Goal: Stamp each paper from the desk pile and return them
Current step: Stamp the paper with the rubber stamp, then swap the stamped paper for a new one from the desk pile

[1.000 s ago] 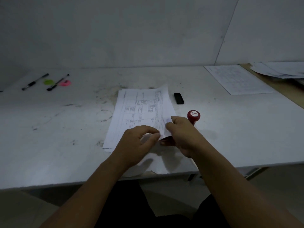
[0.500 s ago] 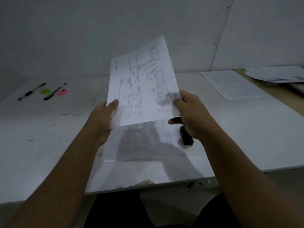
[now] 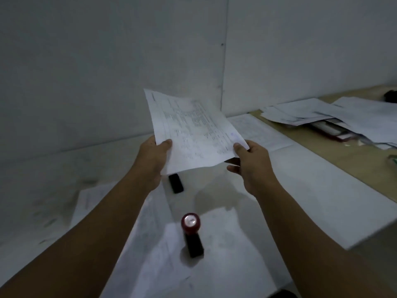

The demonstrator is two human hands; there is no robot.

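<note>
Holding the printed paper up off the bench, you have it pinched at its two near corners: your left hand closed on the left one with the thumb on top, your right hand closed on the right one, its lower fingers loose beneath the sheet. A faint blue stamp mark shows just beside your right thumb (the print itself is too blurred to read). Under your arms the remaining pile lies flat on the bench, and the red-capped stamp stands just beside its right edge, between your forearms. A small black block lies below the raised sheet. Ahead to the right a single sheet lies flat, and beyond it loose papers are heaped over a folder on a brown surface.
</note>
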